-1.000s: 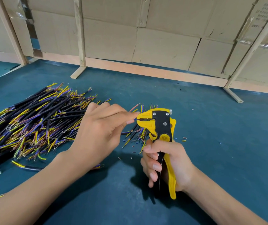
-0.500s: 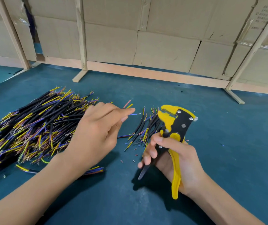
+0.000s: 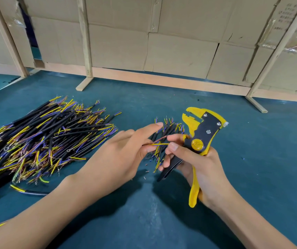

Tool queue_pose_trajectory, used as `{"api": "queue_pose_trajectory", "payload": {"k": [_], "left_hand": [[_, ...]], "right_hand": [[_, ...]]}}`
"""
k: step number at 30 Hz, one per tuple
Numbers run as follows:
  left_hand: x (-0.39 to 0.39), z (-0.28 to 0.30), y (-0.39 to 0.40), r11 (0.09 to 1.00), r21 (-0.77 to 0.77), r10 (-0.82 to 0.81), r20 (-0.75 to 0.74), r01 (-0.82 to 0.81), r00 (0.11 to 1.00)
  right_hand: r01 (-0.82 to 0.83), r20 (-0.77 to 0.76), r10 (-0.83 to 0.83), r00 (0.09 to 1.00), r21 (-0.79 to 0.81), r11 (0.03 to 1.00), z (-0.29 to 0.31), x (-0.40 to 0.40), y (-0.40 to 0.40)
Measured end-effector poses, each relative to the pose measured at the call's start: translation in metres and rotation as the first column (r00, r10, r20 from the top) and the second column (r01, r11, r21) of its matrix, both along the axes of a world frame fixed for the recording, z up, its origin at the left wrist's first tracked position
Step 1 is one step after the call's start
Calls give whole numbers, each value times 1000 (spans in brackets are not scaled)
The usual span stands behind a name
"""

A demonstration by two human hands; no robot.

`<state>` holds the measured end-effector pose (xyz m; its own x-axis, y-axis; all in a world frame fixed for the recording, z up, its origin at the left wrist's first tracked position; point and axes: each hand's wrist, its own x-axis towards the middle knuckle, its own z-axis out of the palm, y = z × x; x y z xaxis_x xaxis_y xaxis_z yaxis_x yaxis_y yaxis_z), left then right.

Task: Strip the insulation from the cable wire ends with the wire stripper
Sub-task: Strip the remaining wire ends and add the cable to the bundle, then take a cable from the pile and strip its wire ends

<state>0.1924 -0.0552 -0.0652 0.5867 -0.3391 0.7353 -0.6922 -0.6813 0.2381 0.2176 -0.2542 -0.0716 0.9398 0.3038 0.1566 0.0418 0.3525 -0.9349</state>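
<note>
At frame centre, the left hand (image 3: 118, 155) pinched a yellow wire (image 3: 159, 144); the right hand (image 3: 198, 159) gripped the wire stripper (image 3: 200, 139) and fingered that wire's tip. Straightening it first would ease feeding it squarely between the jaws.

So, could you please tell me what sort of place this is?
Probably a small cable assembly workshop: a heap of cut cables on a blue worktable, a wire stripper in hand, cardboard boxes behind.

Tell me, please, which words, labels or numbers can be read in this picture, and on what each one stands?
Nothing can be read for certain.
Printed lines on the cardboard box at upper right: too small and blurred to read.
Raised marks on the yellow round knob of the wire stripper: too blurred to read.
</note>
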Motion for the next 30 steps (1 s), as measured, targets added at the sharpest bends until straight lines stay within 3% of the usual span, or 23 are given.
{"api": "queue_pose_trajectory", "payload": {"k": [10,14,19,23,27,30], "left_hand": [[-2,-3,-5,994,109,-17,-54,23,998],[-2,0,1,969,173,184,-31,-176,983],[4,0,19,863,309,463,-169,-399,870],[5,0,33,773,464,610,-356,-433,708],[7,14,60,799,577,533,-553,-166,641],[7,19,69,829,537,512,-613,-158,602]], "right_hand": [[-20,-19,20,1000,-26,999,2,-2,2],[118,-29,-117,993,13,993,7,6,-3],[418,-122,-404,907,137,898,21,24,-26],[552,-169,-542,823,16,834,25,32,-42],[374,-283,-437,854,-250,893,23,33,-43],[240,-406,-333,851,-264,934,22,31,-39]]}}
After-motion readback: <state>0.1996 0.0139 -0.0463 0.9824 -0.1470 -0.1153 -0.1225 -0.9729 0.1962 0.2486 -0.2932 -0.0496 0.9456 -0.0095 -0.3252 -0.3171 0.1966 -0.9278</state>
